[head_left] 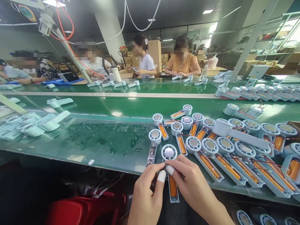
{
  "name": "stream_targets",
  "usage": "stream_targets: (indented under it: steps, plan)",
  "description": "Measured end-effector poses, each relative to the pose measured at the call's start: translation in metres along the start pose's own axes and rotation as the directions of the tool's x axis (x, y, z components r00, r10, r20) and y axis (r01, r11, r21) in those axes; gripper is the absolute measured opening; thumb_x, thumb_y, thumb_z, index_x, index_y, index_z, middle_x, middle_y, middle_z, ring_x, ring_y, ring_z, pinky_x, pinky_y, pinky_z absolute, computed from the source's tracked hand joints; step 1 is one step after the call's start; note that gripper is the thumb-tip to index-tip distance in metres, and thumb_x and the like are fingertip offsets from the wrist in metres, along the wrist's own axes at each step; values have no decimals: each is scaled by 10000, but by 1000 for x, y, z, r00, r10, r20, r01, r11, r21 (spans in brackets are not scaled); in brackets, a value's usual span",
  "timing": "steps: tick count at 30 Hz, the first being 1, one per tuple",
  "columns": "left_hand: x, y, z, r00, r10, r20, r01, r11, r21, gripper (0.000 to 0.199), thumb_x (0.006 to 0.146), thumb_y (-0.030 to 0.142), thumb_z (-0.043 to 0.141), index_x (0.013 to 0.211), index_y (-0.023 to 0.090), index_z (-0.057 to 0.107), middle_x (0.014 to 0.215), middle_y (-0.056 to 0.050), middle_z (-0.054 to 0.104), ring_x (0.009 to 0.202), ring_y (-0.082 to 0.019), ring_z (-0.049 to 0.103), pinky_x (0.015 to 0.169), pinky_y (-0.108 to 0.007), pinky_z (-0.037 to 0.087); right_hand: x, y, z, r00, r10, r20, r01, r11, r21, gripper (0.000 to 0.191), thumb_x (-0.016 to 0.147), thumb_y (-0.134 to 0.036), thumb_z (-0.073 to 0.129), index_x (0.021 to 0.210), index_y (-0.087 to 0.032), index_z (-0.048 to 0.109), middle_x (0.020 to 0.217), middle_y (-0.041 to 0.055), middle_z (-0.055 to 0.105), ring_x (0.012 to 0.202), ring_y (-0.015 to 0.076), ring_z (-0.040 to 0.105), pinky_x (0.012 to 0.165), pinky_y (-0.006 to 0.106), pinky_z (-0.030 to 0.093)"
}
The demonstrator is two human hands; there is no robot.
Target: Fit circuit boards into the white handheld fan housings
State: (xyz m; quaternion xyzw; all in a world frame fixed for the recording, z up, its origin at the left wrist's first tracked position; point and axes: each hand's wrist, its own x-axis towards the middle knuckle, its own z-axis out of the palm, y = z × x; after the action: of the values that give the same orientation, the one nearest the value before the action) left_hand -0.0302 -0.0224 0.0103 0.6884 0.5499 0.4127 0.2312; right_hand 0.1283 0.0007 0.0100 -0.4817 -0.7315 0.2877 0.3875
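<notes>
A pale blue fan unit (169, 152) with a round vented head and an open handle holding an orange battery (172, 188) points toward me at the table's front edge. Both hands meet where its head joins the handle. My left hand (150, 190) comes from the left, its index fingertip at the joint and its thumb in a white finger cover. From the right, my right hand (191, 181) has index finger and white-covered thumb together at the same joint. Anything small between the fingertips is hidden. Just left lies another unit (155, 136) with a circuit board (151, 156) on its handle.
Several open fan units (225, 145) with orange batteries crowd the right. Closed pale blue units (31, 126) pile at the left. A green conveyor (112, 106) runs across behind. People (184, 61) sit beyond it. A red stool (86, 209) stands below the table.
</notes>
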Motion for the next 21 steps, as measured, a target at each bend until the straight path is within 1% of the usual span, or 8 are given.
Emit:
stream_targets:
  steps: [3, 5, 8, 11, 14, 16, 18, 21]
  plan:
    - [-18, 8, 10, 986, -134, -102, 129, 990, -56, 395, 1032, 354, 381, 1255, 274, 697, 1232, -67, 743, 1099, -229, 719, 904, -328, 613, -1, -5, -8, 987, 135, 86, -146, 979, 140, 250, 1003, -368, 500, 1029, -225, 703, 777, 28, 672, 685, 178, 627, 612, 264, 479]
    - [-25, 8, 15, 956, -268, -118, 256, 960, -110, 444, 1050, 399, 316, 1259, 306, 695, 1228, -40, 747, 1125, -218, 708, 916, -327, 608, 1, -3, -13, 964, 238, 115, -262, 919, 294, 258, 956, -429, 571, 1009, -205, 688, 744, 18, 661, 669, 174, 622, 588, 251, 480]
    - [-22, -3, 19, 937, -350, -21, 342, 925, -165, 421, 1022, 445, 379, 1226, 264, 699, 1154, -69, 763, 1006, -221, 736, 828, -323, 624, 4, 5, -19, 938, 307, 161, -346, 806, 480, 275, 896, -442, 633, 977, -185, 686, 787, 27, 666, 723, 177, 627, 635, 253, 498]
    - [-10, -15, 25, 950, -302, 76, 310, 940, -141, 388, 930, 424, 543, 1207, 189, 678, 1052, -112, 758, 826, -228, 727, 699, -324, 605, 5, 9, -21, 929, 296, 222, -370, 721, 586, 273, 863, -444, 664, 933, -180, 682, 763, 15, 650, 693, 160, 594, 649, 255, 481]
    - [-1, -17, 28, 935, -310, 173, 338, 926, -167, 332, 899, 400, 577, 1101, 175, 713, 921, -90, 755, 745, -223, 684, 687, -327, 557, 2, 9, -17, 916, 258, 307, -401, 607, 686, 261, 843, -431, 693, 901, -178, 672, 724, 1, 621, 675, 145, 559, 665, 248, 456]
    - [3, -14, 27, 892, -341, 296, 423, 860, -284, 324, 893, 435, 590, 997, 166, 736, 862, -76, 751, 757, -225, 671, 706, -314, 533, -3, 10, -13, 911, 231, 342, -413, 513, 752, 248, 842, -410, 702, 893, -169, 674, 706, 0, 613, 664, 132, 541, 675, 240, 435]
    - [5, -11, 24, 839, -352, 414, 515, 759, -399, 369, 881, 495, 613, 919, 152, 744, 815, -63, 741, 790, -224, 666, 753, -305, 517, -8, 12, -10, 915, 198, 350, -402, 430, 808, 251, 845, -404, 707, 889, -159, 676, 688, 2, 611, 652, 124, 529, 677, 239, 421]
    - [5, -8, 21, 763, -369, 530, 637, 568, -521, 406, 843, 545, 669, 882, 147, 735, 705, -27, 703, 738, -196, 651, 756, -293, 504, -14, 14, -9, 924, 152, 350, -381, 380, 843, 267, 853, -418, 720, 889, -156, 676, 686, 8, 613, 655, 127, 527, 687, 251, 427]
